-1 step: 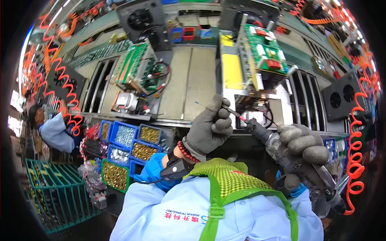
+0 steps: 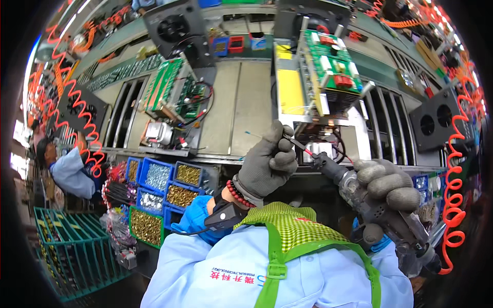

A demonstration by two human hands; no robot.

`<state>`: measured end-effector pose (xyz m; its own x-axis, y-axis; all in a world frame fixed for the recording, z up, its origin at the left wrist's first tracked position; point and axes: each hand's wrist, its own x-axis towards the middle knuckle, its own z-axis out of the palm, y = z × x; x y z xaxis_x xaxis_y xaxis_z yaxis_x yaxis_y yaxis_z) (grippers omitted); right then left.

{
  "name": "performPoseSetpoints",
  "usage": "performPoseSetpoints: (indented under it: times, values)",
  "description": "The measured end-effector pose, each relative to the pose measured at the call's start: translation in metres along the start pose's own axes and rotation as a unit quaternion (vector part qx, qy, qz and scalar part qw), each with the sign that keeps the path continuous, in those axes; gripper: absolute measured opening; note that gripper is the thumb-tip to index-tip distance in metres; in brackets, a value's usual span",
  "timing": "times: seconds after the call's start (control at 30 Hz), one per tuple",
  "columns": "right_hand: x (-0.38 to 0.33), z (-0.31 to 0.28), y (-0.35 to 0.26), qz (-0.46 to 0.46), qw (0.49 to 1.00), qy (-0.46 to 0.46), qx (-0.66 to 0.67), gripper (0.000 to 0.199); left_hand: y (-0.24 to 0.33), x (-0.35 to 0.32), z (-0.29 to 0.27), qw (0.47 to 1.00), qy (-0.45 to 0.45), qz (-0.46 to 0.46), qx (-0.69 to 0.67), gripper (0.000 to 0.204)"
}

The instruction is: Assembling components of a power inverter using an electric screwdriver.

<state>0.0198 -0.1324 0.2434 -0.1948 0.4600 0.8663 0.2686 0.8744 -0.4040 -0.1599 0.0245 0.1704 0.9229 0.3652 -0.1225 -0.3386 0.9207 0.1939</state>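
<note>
Circuit boards [image 2: 328, 59] shifted slightly left in view; right grip [image 2: 385, 186] clasped power driver [image 2: 354, 187], left grip [image 2: 264, 167] pinched its bit [image 2: 301, 146] by the edge of the desk [image 2: 221, 120], open room beyond.

The head view, from the left of 2 fisheye cameras worn by the person [image 2: 205, 262], looks down and forward: apron [image 2: 292, 226] nearest, left hand [image 2: 264, 167] and right hand [image 2: 387, 185] close beyond, workbench [image 2: 221, 113] farther off.

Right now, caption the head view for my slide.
Gloved right hand grips a pneumatic screwdriver, left hand at its bit, green circuit boards beyond.
</note>
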Motion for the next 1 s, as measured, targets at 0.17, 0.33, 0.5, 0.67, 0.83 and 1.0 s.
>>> performPoseSetpoints:
  times: [0.17, 0.33, 0.5, 0.67, 0.83, 1.0]
  values:
    - [-0.027, -0.08, -0.007, -0.012, 1.0, -0.021, -0.017, 0.062, -0.05, 0.068, 0.022, 0.997, 0.061, -0.038, 0.023, 0.026]
    - [-0.047, -0.132, -0.013, -0.03, 0.998, 0.058, 0.026, 0.051, -0.083, 0.109, 0.041, 0.99, 0.03, -0.042, 0.129, 0.028]
    - [-0.065, -0.167, -0.022, 0.015, 0.997, 0.073, 0.009, 0.056, -0.101, 0.135, 0.05, 0.978, 0.012, -0.058, 0.199, 0.032]
    - [-0.084, -0.185, -0.017, 0.046, 0.994, 0.1, -0.028, 0.059, -0.108, 0.165, 0.04, 0.947, 0.033, -0.166, 0.272, 0.045]
    - [-0.116, -0.184, -0.028, 0.116, 0.971, 0.198, -0.068, 0.066, -0.097, 0.185, 0.014, 0.837, 0.104, -0.312, 0.438, 0.055]
    - [-0.145, -0.172, -0.041, 0.274, 0.919, 0.241, -0.153, 0.06, -0.119, 0.219, -0.038, 0.631, -0.082, -0.307, 0.707, 0.058]
